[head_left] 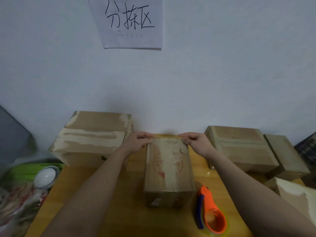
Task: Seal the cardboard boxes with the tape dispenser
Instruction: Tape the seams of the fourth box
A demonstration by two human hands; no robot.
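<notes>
Both hands, left hand (136,141) and right hand (194,141), pinch the far edge of the small brown cardboard box (168,170), mid-table. Orange tape dispenser (211,213) lies beside it, unheld. Risk: uneven pressing wrinkles tape, seam lifts.

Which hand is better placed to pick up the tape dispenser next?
Right hand, probably: the orange tape dispenser lies on the table right of the middle box; the left hand would cross over it.

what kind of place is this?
Probably a small parcel packing or sorting station: several taped cardboard boxes sit on a wooden table, an orange tape dispenser lies beside them, and a handwritten sign hangs on the wall.
</notes>
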